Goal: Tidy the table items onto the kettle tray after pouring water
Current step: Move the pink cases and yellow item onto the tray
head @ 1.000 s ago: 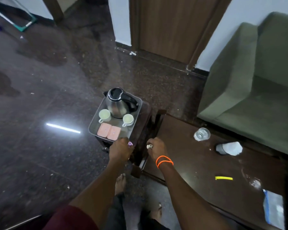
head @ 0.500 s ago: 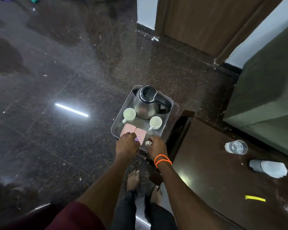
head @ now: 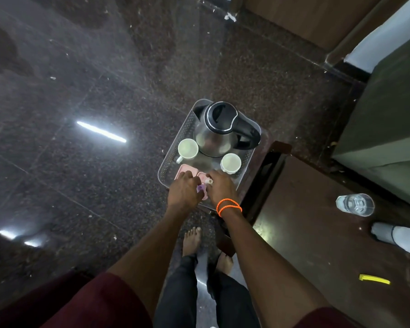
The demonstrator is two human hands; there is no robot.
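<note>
From the head view we look down on the kettle tray (head: 169, 166), a clear tray on a small dark stand beside the dark table (head: 317, 245). On it stand the steel kettle (head: 219, 131), a pale cup (head: 188, 149) at its left and a second cup (head: 230, 162) at its right, with pink pads (head: 184, 172) along the near edge. Our left hand (head: 184, 191) hovers over those pads, fingers curled round a small purple item (head: 200, 187). Our right hand (head: 220, 187), orange bands (head: 229, 207) at the wrist, pinches a small white item (head: 208, 181) just beside it. On the table, well apart from the tray, we see a glass of water (head: 355, 204), a white bottle lying down (head: 398, 236) and a yellow strip (head: 374, 279)
</note>
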